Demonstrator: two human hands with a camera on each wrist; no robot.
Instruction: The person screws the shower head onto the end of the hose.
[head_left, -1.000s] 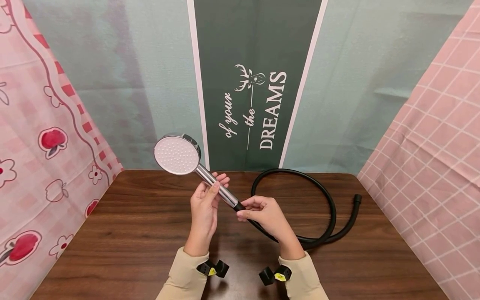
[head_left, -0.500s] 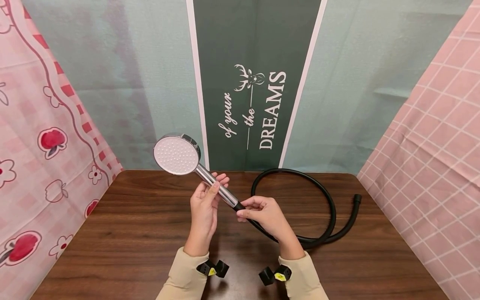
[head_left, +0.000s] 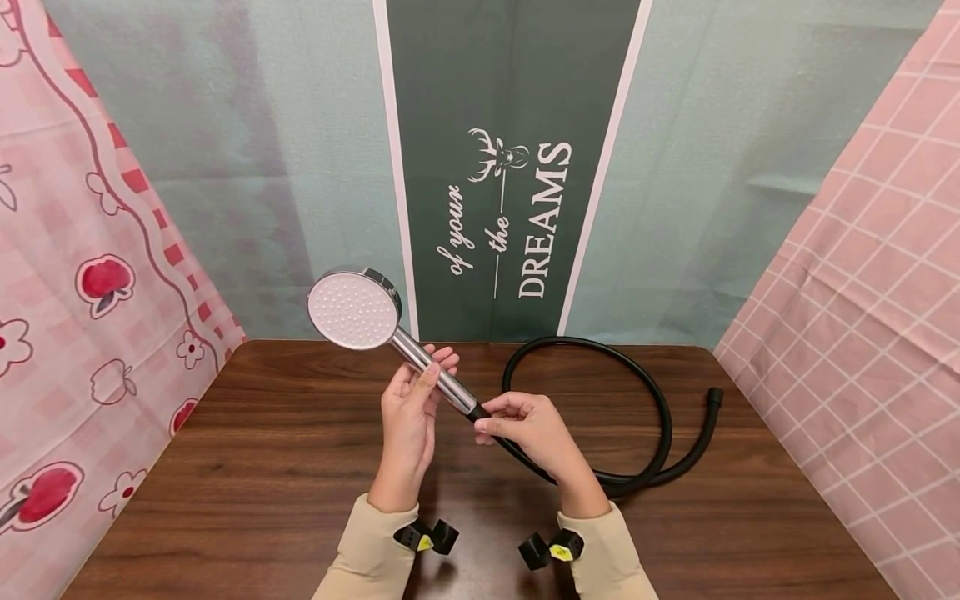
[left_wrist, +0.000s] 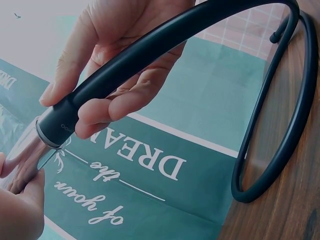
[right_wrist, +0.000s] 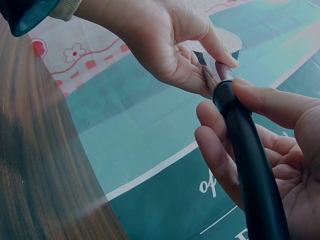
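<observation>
A shower head (head_left: 354, 310) with a round pale spray face and a chrome handle slants above the table, face turned up to the left. My left hand (head_left: 408, 408) grips the chrome handle midway, thumb on top. At the handle's lower end, my right hand (head_left: 528, 425) pinches the black hose fitting (left_wrist: 57, 122) between thumb and fingers. In both wrist views the fitting meets the chrome end with a thin bright ring at the joint. From there the black hose (head_left: 660, 400) runs under my right hand and loops on the table.
The hose's free end, a black connector (head_left: 715, 398), lies toward the right of the brown wooden table (head_left: 247, 467). A green cloth (head_left: 517, 83) with white lettering hangs behind. Pink patterned cloths (head_left: 870, 275) flank both sides. Small black cameras (head_left: 551, 550) sit on both wrists.
</observation>
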